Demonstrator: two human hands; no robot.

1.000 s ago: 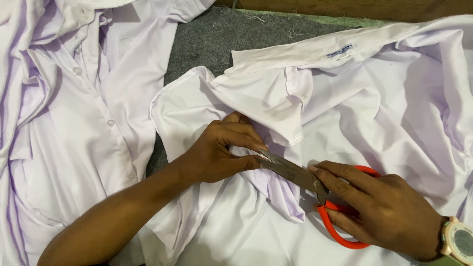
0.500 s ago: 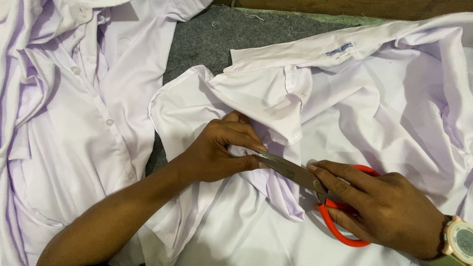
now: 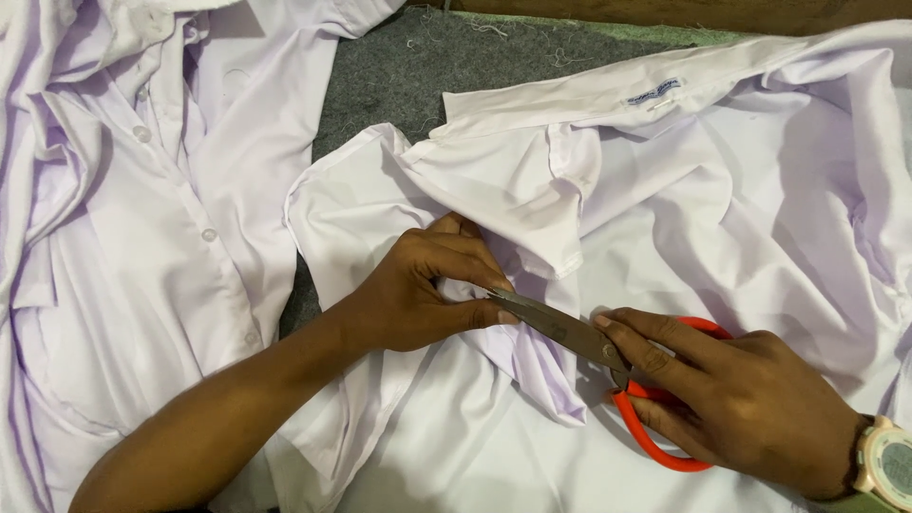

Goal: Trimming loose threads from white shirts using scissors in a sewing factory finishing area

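Left hand [image 3: 418, 290] is down on the white shirt [image 3: 722, 218], fingers curled in tight and thumb pressed under them, pinching a small fold of the cloth right at its fingertips. And there are the scissors [image 3: 579, 337], orange-handled, metal blades nearly together, their tip sitting right against those left fingertips and the pinched fold. The right hand [image 3: 750, 404] has the scissors firmly, fingers closed through and over the orange loops, index finger stretched along the top near the pivot; a watch [image 3: 888, 461] with a pale face sits on the wrist just behind that hand. The blades run from the right hand up and across to the left hand, so the two hands are close, joined by the steel between them. Just below the blades, between the hands, a bunched ridge of the cloth stands up in folds. Beyond the left hand's knuckles lies the collar [image 3: 570, 109] of this shirt, spread flat with a small label [image 3: 654, 91] sewn on it. Out past the left forearm, well away from the right hand, a second white shirt [image 3: 142, 218] lies rumpled, its row of buttons showing. Between the two garments, above the left hand, a strip of grey felt-covered table [image 3: 399, 76] shows, with loose threads scattered on it.
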